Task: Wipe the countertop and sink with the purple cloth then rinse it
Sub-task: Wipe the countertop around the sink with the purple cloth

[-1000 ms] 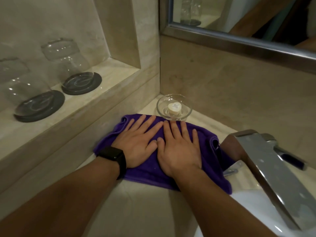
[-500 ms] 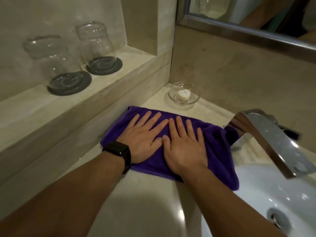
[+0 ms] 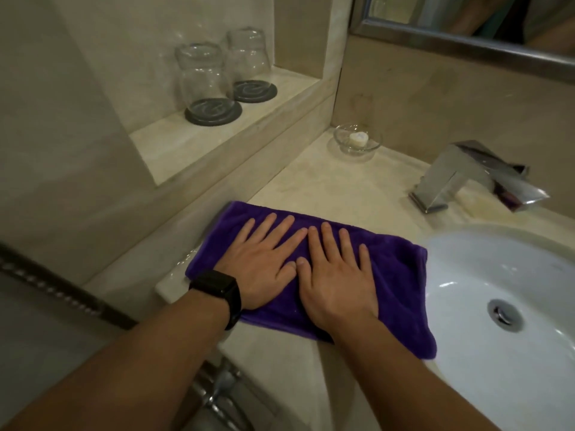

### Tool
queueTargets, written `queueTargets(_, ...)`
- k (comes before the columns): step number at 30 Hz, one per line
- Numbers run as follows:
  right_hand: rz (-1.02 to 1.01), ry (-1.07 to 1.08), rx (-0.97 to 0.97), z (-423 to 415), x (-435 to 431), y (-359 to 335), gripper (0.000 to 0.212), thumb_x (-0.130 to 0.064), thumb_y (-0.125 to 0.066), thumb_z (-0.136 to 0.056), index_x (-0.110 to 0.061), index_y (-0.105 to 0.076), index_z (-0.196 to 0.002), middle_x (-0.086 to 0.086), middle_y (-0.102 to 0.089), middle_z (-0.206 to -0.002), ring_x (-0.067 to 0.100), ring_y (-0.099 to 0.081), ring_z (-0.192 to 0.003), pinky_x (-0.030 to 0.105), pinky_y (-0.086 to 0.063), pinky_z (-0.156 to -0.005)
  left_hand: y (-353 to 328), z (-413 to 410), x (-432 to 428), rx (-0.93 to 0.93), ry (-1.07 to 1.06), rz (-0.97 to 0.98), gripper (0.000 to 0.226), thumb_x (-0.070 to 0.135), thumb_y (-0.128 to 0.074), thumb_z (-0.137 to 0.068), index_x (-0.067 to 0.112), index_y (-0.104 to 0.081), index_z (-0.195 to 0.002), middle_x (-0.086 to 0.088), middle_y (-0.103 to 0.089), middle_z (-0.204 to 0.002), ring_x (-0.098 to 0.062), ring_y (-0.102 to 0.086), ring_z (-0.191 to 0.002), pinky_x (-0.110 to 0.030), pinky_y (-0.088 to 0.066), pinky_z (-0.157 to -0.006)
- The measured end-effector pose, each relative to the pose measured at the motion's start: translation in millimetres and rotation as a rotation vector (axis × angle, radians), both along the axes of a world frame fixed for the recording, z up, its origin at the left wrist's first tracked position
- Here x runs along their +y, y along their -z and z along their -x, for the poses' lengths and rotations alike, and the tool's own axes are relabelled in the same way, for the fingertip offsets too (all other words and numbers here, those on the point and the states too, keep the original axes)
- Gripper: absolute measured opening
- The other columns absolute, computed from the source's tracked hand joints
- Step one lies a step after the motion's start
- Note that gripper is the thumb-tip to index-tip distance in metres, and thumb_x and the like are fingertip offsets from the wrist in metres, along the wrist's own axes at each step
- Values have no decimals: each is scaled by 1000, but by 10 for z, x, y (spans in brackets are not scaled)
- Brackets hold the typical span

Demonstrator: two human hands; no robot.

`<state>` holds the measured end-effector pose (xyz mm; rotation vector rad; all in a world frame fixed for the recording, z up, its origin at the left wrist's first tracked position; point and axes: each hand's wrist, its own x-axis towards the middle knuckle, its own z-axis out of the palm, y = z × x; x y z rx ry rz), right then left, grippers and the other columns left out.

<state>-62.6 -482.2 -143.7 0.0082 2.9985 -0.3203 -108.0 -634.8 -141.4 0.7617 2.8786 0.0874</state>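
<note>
In the head view, the purple cloth lies spread flat on the beige countertop, near its front edge, with its right edge reaching the rim of the white sink. The left hand, a black watch on its wrist, and the right hand press on the cloth side by side, palms flat, fingers straight, grasping nothing. Behind them stand a chrome faucet, a glass dish in the corner, and 2 upturned glasses on dark coasters on the ledge.
</note>
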Motion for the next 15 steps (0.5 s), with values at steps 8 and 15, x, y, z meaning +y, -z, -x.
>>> queueTargets(8, 3, 43, -7, -638, -479, -14, 60, -51, -1, -101, -28, 17, -154, -4, 20, -163, 20, 21, -149, 48, 11, -121, 3, -549, -443, -31, 39, -6, 72, 56, 6, -83, 38, 10, -153, 9, 16, -163, -14, 18, -149, -44, 10, -121)
queueTargets(15, -16, 82, -41, -988, -830, -24, 66, -52, 16, -89, -28, 24, -150, -3, 23, -162, 20, 23, -149, 47, 13, -120, -45, -820, -744, -47, 64, -14, 67, 52, -2, -88, 40, 9, -153, 11, 17, -162, -12, 20, -148, -41, 14, -120)
